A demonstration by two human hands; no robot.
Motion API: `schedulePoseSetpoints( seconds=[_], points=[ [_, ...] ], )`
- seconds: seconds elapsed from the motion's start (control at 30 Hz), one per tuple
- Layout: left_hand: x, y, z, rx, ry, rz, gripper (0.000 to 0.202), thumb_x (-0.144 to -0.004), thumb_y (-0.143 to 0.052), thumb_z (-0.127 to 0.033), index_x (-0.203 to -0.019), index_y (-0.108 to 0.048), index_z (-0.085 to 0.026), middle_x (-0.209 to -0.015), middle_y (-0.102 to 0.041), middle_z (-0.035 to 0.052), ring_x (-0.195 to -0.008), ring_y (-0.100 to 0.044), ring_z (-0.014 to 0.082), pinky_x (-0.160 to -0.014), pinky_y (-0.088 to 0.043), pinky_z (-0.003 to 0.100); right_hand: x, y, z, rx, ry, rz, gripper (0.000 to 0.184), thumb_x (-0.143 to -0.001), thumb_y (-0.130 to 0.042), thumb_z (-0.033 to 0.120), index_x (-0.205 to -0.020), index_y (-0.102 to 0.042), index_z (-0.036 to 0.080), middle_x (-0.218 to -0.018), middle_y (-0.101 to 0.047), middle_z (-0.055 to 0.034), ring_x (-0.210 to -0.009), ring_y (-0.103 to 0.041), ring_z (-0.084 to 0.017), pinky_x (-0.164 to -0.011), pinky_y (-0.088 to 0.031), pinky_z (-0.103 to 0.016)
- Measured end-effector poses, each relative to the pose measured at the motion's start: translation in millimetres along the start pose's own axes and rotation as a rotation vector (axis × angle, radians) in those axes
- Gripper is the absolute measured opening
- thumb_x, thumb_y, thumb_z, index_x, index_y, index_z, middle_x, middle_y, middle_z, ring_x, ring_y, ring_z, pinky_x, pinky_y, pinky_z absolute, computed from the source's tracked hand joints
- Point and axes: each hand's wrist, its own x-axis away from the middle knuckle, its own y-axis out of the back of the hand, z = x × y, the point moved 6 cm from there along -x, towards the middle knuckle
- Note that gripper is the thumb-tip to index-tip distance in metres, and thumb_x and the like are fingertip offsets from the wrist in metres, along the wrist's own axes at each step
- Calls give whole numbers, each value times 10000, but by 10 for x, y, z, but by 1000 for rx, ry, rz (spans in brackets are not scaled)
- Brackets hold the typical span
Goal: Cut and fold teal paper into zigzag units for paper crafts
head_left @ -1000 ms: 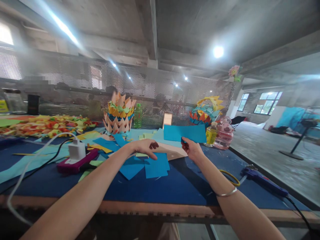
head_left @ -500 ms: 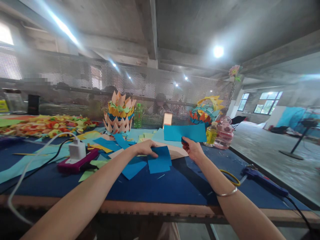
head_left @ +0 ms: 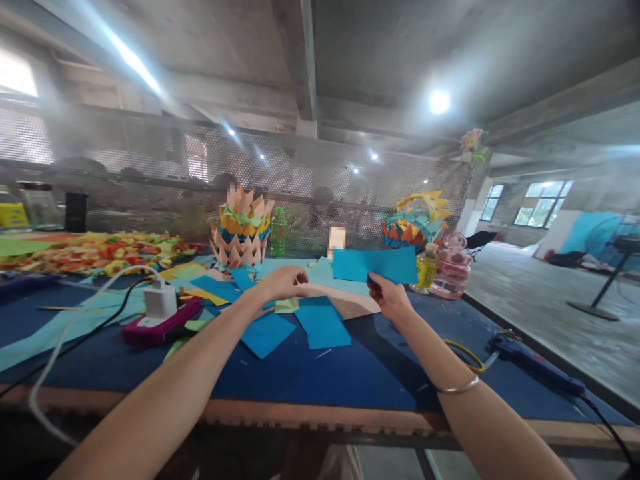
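Observation:
My right hand (head_left: 389,299) pinches the lower edge of a long blue paper strip (head_left: 375,265) and holds it upright above the table. My left hand (head_left: 285,283) hovers with its fingers curled just above a few blue paper squares (head_left: 323,325) that lie on the dark blue table cover (head_left: 350,377). Nothing shows between its fingers. A small pale green scrap (head_left: 286,306) lies under that hand.
A white charger (head_left: 160,301) sits in a magenta power strip (head_left: 150,329) at left, with cables trailing off. At right lie a blue glue gun (head_left: 535,364) and a yellow ring (head_left: 463,353). Folded paper baskets (head_left: 243,227), bottles (head_left: 426,268) and a pink jar (head_left: 451,265) stand behind; people sit beyond the mesh.
My left hand touched the top blue square, shifted it on the pile, then lifted off it. The right hand keeps the strip in about the same place.

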Motion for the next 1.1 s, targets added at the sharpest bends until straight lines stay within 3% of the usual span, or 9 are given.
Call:
schedulePoseSetpoints(
  seconds=[0.03,0.1,0.2,0.3,0.43,0.57,0.77,0.9,1.1],
  points=[
    [41,55,0,-16,5,77,301,-479,-802,-320,-739,-703,-205,-831,-715,81,-792,-647,267,-663,-454,278,-2,2,-1,-4,-1,-3,208,-652,-759,48,-621,-591,167,-473,-601,18,-458,-575,-106,-375,-430,-184],
    [151,112,7,-44,31,264,393,-322,-845,-229,-690,-707,-221,-754,-717,43,-727,-652,256,-614,-458,262,-5,3,-4,-10,-4,-10,233,-644,-766,46,-622,-573,175,-472,-601,23,-453,-570,-104,-375,-429,-182],
    [328,72,47,-265,113,530,566,-323,-856,-245,-866,-699,-209,-904,-719,50,-827,-651,256,-644,-466,257,-4,-6,-13,-10,-14,-12,253,-632,-774,46,-611,-558,176,-461,-598,23,-449,-571,-109,-371,-424,-185],
    [382,18,74,-510,179,592,700,-373,-869,-312,-1026,-645,-200,-1022,-684,73,-853,-626,247,-651,-448,265,2,-16,-23,-5,-22,-15,250,-631,-772,48,-597,-557,171,-446,-590,27,-443,-566,-108,-368,-419,-187],
    [352,-29,93,-548,203,580,473,-432,-846,-316,-839,-633,-205,-874,-669,36,-784,-589,222,-624,-406,264,8,-21,-31,3,-26,-9,237,-635,-767,49,-590,-564,163,-440,-588,26,-438,-561,-102,-371,-419,-184],
    [313,17,92,-481,136,526,247,-526,-755,-232,-685,-571,-191,-725,-611,0,-698,-537,175,-583,-364,247,10,-20,-23,10,-17,2,240,-629,-775,59,-600,-564,169,-459,-599,30,-437,-561,-96,-373,-418,-179],
    [222,136,-4,-471,44,330,131,-756,-581,-301,-815,-614,-189,-750,-599,17,-728,-544,173,-638,-384,249,35,-33,-3,26,-6,17,249,-587,-805,75,-603,-574,167,-467,-599,30,-448,-571,-104,-366,-415,-180],
    [219,226,111,-606,164,210,145,-757,-539,-196,-845,-646,-157,-815,-643,104,-793,-596,244,-673,-420,312,46,-35,3,36,-5,9,252,-587,-797,78,-589,-566,179,-464,-593,36,-450,-573,-106,-370,-418,-186],
    [284,372,390,-762,380,164,190,-669,-638,-164,-851,-690,-147,-896,-683,196,-851,-626,335,-688,-472,397,29,-19,1,43,-4,-7,269,-599,-782,66,-594,-542,187,-450,-585,32,-452,-568,-110,-368,-422,-190]
  ],
)
